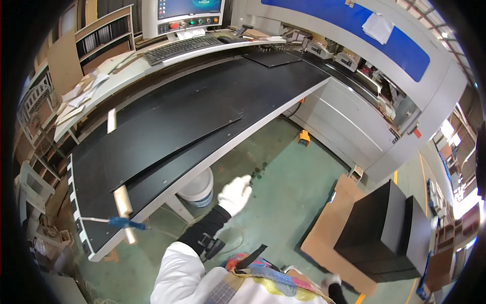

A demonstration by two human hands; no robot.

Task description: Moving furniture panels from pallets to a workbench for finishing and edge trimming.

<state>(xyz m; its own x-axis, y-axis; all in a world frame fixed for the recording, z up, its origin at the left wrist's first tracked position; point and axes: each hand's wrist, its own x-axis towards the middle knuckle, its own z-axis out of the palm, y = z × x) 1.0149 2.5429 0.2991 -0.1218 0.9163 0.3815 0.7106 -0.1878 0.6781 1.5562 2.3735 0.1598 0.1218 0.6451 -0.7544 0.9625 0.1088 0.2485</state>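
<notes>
My left hand (235, 196), in a white glove with a black cuff, hangs over the green floor beside the long black-topped table. Its fingers are curled in, and nothing shows in them. Nearest to it is a white bucket (196, 188), partly under the table edge. My right hand (331, 280), also white-gloved, is low at the right of my body, close to the brown board under the black panels; its fingers are too small and hidden to read. On the table lies a large black panel (172, 139), raised on a pale wooden strip (122, 200).
A blue-handled tool (125, 223) lies at the table's near left corner. Black panels (377, 233) are stacked on a brown board (324, 228) at right. An orange foot pedal (304, 138) sits on the floor before a grey machine (344, 119). A keyboard (179, 49) and monitor stand behind.
</notes>
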